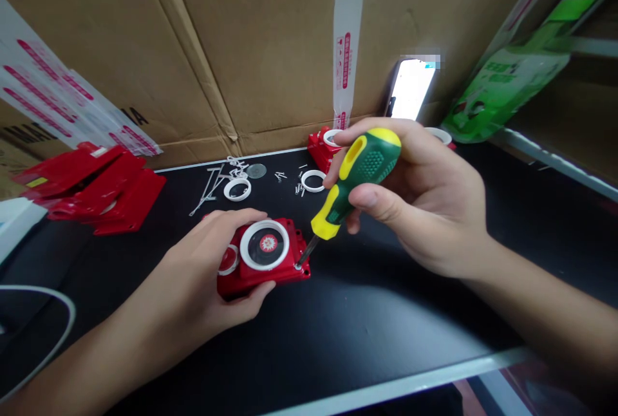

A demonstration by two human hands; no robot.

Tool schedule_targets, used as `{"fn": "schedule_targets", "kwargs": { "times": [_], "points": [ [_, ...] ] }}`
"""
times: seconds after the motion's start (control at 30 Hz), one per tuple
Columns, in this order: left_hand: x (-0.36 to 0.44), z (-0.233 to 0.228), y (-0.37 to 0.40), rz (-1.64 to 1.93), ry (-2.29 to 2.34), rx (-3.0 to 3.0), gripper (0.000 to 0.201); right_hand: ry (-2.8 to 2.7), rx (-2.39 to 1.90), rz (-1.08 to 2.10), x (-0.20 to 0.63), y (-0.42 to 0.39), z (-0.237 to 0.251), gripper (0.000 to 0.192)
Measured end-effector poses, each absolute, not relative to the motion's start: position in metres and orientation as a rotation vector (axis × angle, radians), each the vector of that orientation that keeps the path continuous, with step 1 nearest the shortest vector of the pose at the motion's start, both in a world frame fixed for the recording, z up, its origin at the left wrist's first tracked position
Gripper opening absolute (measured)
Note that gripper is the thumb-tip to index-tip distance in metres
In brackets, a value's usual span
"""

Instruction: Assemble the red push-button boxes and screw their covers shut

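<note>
My left hand (205, 271) grips a small red plastic housing (261, 260) with a white ring and a round dial on its top, holding it on the black table (338, 332). My right hand (425, 197) is closed around the green and yellow handle of a screwdriver (357, 178). The screwdriver slants down to the left, and its metal tip touches the housing's right front corner.
Loose white rings (237, 189), small screws (299, 187) and wire pieces lie further back on the table. Red housings are stacked at left (96, 187), and another red part (324, 144) sits behind my right hand. Cardboard boxes form the back wall. A green packet (502, 87) leans at right.
</note>
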State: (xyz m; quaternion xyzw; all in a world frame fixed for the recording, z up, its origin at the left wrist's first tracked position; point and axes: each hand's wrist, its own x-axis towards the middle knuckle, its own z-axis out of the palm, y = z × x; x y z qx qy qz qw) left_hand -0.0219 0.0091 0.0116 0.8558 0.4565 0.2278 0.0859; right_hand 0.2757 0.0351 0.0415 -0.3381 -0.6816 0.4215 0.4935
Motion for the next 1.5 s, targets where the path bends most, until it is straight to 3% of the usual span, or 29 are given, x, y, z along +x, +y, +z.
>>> {"fn": "schedule_targets", "kwargs": {
  "times": [0.4, 0.77, 1.03, 1.33, 1.4, 1.5],
  "points": [
    [-0.021, 0.006, 0.011, 0.743, 1.343, 2.555, 0.063, -2.069, -0.658, 0.967, 0.282, 0.041, 0.07, 0.049],
    [-0.018, 0.009, 0.011, 0.721, 1.305, 2.504, 0.064, -2.655, -0.564, 0.855, 0.261, 0.057, 0.148, 0.032],
    [-0.021, 0.006, 0.011, 0.664, 1.343, 2.443, 0.07, -2.726, -0.753, 0.646, 0.264, 0.053, 0.157, 0.005],
    [-0.026, -0.001, 0.017, 0.723, 1.291, 2.438, 0.057, -2.616, -0.739, 0.365, 0.235, 0.051, 0.132, 0.042],
    [-0.025, 0.001, 0.017, 0.726, 1.28, 2.426, 0.057, -2.54, -0.7, 0.423, 0.233, 0.05, 0.129, 0.044],
    [-0.023, 0.003, 0.016, 0.746, 1.279, 2.408, 0.062, -2.441, -0.632, 0.654, 0.239, 0.05, 0.133, 0.032]
  ]
}}
